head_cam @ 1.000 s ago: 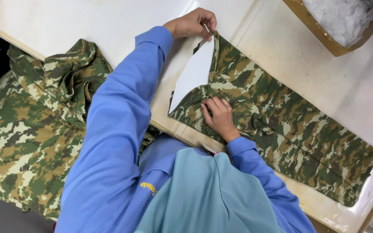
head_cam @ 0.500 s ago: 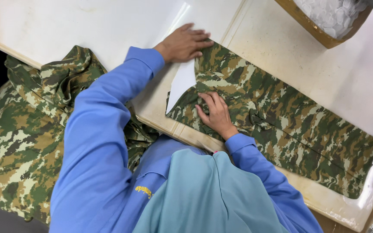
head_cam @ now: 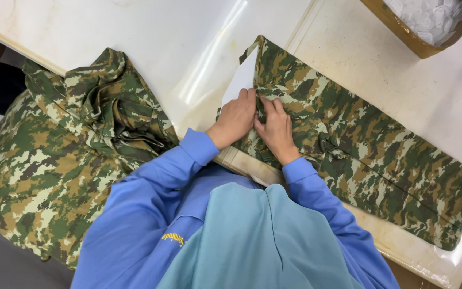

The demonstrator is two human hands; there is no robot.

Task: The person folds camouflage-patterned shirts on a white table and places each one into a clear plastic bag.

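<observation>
Two lots of camouflage cloth, listed from the left.

Lot one: a heap of camouflage garments (head_cam: 65, 160), green, brown and cream, crumpled and bunched. Its upper part lies over the left edge of the white table (head_cam: 151, 48); the rest hangs below the table edge on the left side of the view.

Centre, near edge: the person's blue sleeves and light blue vest front fill the lower middle of the view. A pale wooden strip runs along the table's near edge, just under the wrists.

Left hand (head_cam: 236, 119): fingers held close together, laid flat and pressing down on the near corner of the folded garment, where the cloth meets a white sheet insert (head_cam: 240, 80). Whether the thumb grips anything cannot be told.

White sheet insert: stiff, pointed in outline, showing from under the left border of the folded garment, just above the left hand's fingertips.

Right hand (head_cam: 275, 128): touching the left hand side by side, fingers together and slightly bent, tips pressed onto the cloth. It appears to press rather than pinch.

Lot two: a folded camouflage garment (head_cam: 359, 144), same pattern, laid flat as a long band on the table, running from the top centre down to the lower right corner. Both hands rest on its left end.

Upper right corner: a brown cardboard box (head_cam: 402, 35), partly out of view, holding small white pieces (head_cam: 434, 16), well apart from the hands.
</observation>
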